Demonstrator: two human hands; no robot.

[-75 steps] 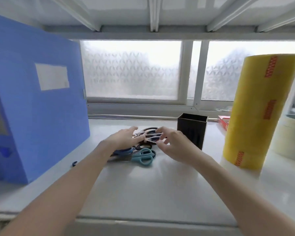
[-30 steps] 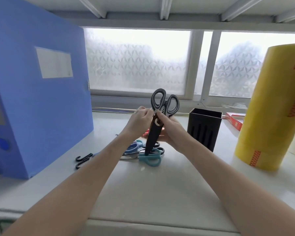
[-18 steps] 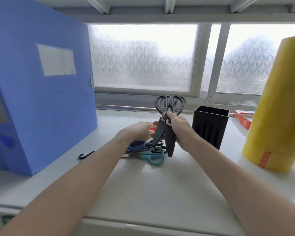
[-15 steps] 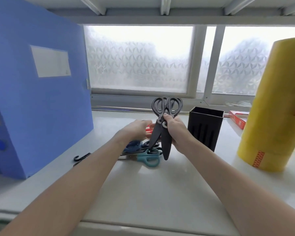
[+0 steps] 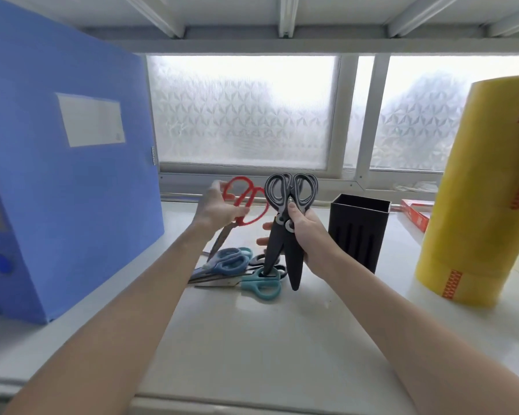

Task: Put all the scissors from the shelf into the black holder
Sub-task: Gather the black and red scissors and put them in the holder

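Observation:
My right hand point(image 5: 307, 235) grips two black sheathed scissors point(image 5: 285, 232) upright, handles up, just left of the black holder point(image 5: 357, 232). My left hand point(image 5: 219, 209) holds red-handled scissors point(image 5: 246, 202) lifted above the shelf, blades pointing down-left. On the shelf below lie blue-handled scissors point(image 5: 229, 260), teal-handled scissors point(image 5: 259, 284) and a black-handled pair point(image 5: 264, 260), partly hidden behind the sheaths. The holder stands upright; its inside is not visible.
A large blue file box point(image 5: 66, 175) stands at the left. A tall stack of yellow tape rolls point(image 5: 480, 190) stands at the right, with a red box point(image 5: 415, 215) behind it. A frosted window runs along the back of the white shelf point(image 5: 267, 339).
My left hand has picked the red scissors out of the pile and raised them. My right hand still holds the two black scissors upright, in about the same place.

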